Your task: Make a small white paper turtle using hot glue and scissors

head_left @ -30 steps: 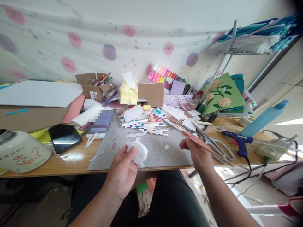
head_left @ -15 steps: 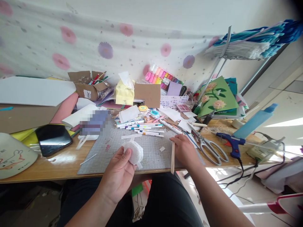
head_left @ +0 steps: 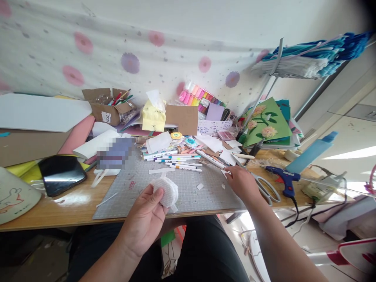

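Observation:
My left hand (head_left: pixel 147 213) is closed on a rounded pad of white bubble wrap (head_left: pixel 168 192), thumb on its face. It is held over the front of the grey cutting mat (head_left: pixel 123 196). My right hand (head_left: pixel 242 182) is at the mat's right side, fingers curled, at the lower end of a white marker (head_left: pixel 210 157). Whatever those fingers hold is hidden. Partly behind that hand and wrist lie scissors (head_left: pixel 272 192). A thin white strip (head_left: pixel 161 170) lies beyond the pad, and a small white paper square (head_left: pixel 200 186) sits between my hands.
Several markers (head_left: pixel 179 158) and paper scraps lie at the mat's back. Right are a blue glue gun (head_left: pixel 286 180) with its cord and a blue bottle (head_left: pixel 311 152). A phone (head_left: pixel 63 175) lies left; a cardboard box (head_left: pixel 107 111) and a yellow tissue pack (head_left: pixel 153 117) stand behind.
My right hand has moved right and slightly forward. The flat wooden stick it held is no longer visible. My left hand keeps its grip on the bubble-wrap pad.

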Available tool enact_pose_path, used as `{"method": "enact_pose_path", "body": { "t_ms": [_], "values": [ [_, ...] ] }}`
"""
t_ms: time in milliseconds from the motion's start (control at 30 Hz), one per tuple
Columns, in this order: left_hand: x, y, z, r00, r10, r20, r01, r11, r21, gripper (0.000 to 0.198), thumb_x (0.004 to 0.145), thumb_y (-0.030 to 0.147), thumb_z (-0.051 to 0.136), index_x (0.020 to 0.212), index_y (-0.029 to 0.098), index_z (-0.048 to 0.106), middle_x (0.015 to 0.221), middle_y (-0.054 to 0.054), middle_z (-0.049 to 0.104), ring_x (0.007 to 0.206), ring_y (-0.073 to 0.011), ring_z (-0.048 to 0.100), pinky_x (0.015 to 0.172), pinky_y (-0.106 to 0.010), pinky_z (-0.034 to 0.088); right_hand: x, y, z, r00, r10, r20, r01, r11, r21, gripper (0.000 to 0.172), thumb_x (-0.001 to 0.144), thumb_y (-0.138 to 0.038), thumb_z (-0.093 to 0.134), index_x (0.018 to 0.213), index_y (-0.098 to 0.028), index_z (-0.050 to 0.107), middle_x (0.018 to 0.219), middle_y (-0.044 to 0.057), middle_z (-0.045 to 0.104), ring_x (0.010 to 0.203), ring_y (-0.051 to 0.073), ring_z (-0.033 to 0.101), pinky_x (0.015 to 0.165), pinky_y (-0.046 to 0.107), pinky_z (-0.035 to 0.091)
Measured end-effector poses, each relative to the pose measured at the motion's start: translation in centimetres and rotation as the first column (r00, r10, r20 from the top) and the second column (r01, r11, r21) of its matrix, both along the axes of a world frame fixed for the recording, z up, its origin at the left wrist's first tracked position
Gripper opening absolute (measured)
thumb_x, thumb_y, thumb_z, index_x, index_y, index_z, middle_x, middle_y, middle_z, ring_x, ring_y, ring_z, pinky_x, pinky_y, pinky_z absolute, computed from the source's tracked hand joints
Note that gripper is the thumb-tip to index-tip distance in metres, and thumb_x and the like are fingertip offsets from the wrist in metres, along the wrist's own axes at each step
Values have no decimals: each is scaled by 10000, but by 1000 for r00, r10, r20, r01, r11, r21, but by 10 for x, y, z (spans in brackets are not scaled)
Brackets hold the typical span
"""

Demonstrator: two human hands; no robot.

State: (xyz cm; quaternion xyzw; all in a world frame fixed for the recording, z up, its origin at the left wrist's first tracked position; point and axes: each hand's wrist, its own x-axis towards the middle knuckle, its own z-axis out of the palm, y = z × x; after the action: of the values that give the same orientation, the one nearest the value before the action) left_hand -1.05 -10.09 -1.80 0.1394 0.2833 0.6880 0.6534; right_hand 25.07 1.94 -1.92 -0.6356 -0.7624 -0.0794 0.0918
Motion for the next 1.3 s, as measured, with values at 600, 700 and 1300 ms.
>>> {"method": "enact_pose_path", "body": {
  "t_ms": [600, 700, 1300],
  "values": [
    [5, 0, 3, 999, -22, -42, 21, 1000, -6, 152, 774, 95, 670, 863, 218, 674, 917, -22, 739, 855, -168, 684, 740, -251, 581, 7, -8, 33, 768, 95, -634, -114, 993, 10, 248, 784, -342, 598, 966, -195, 679, 522, -41, 445, 478, 142, 440, 500, 259, 312],
    [5, 0, 2, 999, -18, -31, 17, 1000, -17, 149, 773, 82, 666, 837, 216, 673, 884, -13, 739, 810, -154, 684, 685, -233, 585, -10, -24, 33, 452, 171, -875, -211, 974, 81, 201, 790, -385, 484, 849, -208, 558, 503, -91, 299, 416, 103, 291, 462, 244, 303],
    [4, -6, -1, 995, -80, 66, 76, 995, 71, 169, 745, 110, 712, 878, 208, 679, 858, -3, 734, 764, -134, 674, 677, -227, 573, -57, -32, -16, 736, 172, -655, -287, 955, -72, 109, 771, -209, 612, 822, -189, 706, 869, 75, 598, 849, 240, 553, 795, 369, 397]
  ]
}}
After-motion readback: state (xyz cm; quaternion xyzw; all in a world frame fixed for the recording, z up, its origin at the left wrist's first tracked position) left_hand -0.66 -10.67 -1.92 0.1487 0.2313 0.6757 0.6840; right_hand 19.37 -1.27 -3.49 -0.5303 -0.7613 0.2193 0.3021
